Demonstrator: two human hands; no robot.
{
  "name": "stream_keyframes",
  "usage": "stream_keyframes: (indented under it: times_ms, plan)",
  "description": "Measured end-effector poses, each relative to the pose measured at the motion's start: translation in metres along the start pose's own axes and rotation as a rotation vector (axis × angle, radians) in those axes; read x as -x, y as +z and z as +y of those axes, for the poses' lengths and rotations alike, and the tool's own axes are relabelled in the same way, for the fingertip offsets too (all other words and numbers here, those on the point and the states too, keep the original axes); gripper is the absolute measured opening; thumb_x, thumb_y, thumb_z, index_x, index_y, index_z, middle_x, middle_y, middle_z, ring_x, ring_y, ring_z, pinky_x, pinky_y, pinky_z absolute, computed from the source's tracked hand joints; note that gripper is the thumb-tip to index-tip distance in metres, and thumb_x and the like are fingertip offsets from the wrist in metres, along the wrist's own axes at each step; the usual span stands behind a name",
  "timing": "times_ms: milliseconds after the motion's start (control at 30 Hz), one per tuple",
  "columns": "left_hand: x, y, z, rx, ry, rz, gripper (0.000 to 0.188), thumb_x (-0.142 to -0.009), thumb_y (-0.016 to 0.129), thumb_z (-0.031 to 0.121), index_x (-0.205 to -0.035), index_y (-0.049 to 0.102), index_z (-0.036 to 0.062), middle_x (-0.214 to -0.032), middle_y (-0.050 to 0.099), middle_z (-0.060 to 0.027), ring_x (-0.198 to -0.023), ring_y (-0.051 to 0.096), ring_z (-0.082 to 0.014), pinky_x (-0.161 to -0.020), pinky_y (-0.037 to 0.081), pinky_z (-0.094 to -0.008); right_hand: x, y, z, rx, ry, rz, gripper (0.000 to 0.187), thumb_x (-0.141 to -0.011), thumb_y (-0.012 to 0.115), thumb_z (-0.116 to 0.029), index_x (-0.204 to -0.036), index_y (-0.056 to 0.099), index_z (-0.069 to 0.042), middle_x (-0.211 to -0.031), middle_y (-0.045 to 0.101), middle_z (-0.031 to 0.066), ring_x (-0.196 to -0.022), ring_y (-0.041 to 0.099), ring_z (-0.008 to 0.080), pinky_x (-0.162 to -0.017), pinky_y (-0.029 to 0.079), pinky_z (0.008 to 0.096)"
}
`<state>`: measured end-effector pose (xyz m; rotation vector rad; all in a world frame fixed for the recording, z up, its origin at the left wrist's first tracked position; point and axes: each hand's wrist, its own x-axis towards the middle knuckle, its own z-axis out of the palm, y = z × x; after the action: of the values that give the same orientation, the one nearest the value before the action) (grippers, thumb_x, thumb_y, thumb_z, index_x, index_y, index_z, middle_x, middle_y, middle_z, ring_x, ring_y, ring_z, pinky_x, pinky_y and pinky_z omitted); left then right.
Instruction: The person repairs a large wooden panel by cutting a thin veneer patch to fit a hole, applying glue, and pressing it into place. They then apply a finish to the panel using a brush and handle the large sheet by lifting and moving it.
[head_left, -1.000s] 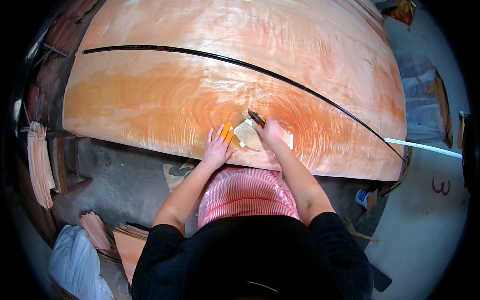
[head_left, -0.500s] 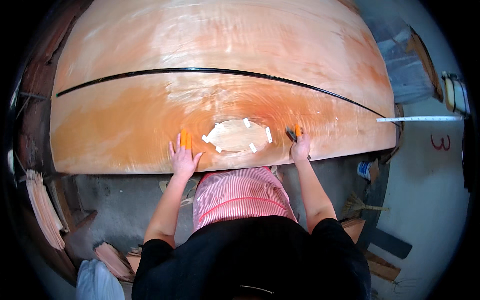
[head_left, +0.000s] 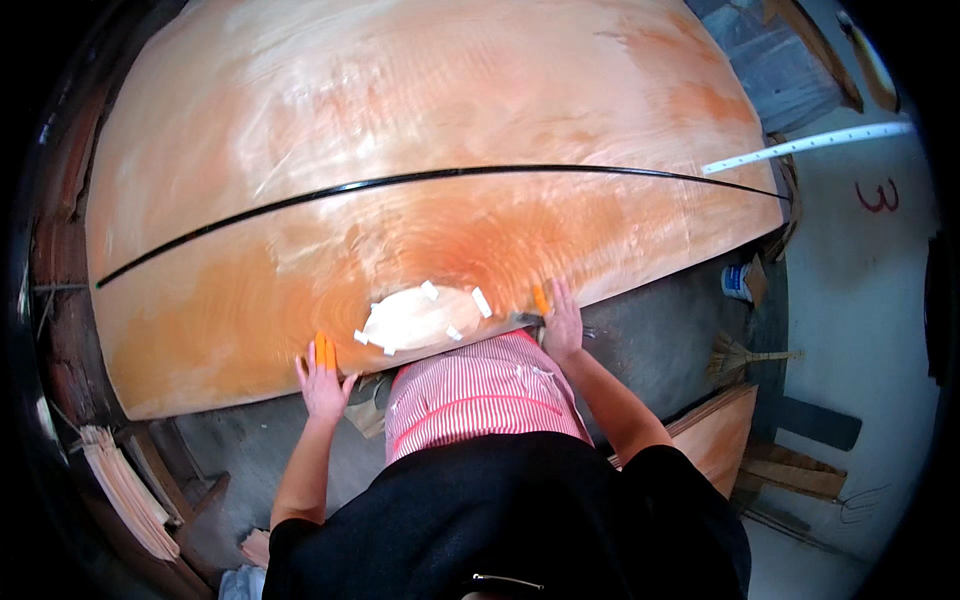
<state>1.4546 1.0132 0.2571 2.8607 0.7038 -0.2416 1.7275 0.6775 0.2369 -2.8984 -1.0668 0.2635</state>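
Left hand [head_left: 325, 386] spreads left of taped patch [head_left: 418, 320], right hand [head_left: 563, 327] right, grip unclear; likely positioning veneer [head_left: 450, 120], next needs even support.

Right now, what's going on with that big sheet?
The person's left hand rests, fingers spread, at the near edge of a large wood-grained sheet. The right hand is farther along, with what looks like a dark tool beside it. Between them lies a pale oval patch edged with white strips.

Across the sheet [head_left: 420, 100] we see a black rod [head_left: 440, 176], a pale patch [head_left: 415, 318] with white tape [head_left: 482, 303] around it, and a ruler [head_left: 800, 147] overlapping the right edge.
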Motion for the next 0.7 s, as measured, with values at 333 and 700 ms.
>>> stream_keyframes:
  times_ms: [333,700]
  plan:
    - [-0.041,-0.042,-0.006,0.023,0.062,0.139,0.057,-0.072,0.057,0.024,-0.120,0.034,0.0009,-0.127,0.030,-0.0160,-0.118,0.028,-0.0301,-0.097,0.020,-0.0433,-0.064,-0.044,0.044,-0.170,0.004,0.258,0.028,-0.069,0.043,-0.005,-0.092,0.054,0.006,-0.126,0.034,0.0126,-0.118,0.029,0.0300,-0.095,0.026,0.0408]
    - [-0.169,-0.031,0.018,0.049,-0.415,0.487,0.041,-0.072,0.059,0.025,-0.102,0.047,-0.0010,-0.108,0.045,-0.0183,-0.099,0.043,-0.0323,-0.084,0.034,-0.0415,-0.192,-0.045,0.110,-0.219,-0.166,0.514,0.043,-0.068,0.043,0.000,-0.111,0.044,0.004,-0.115,0.044,0.0185,-0.106,0.042,0.0342,-0.085,0.038,0.0413]
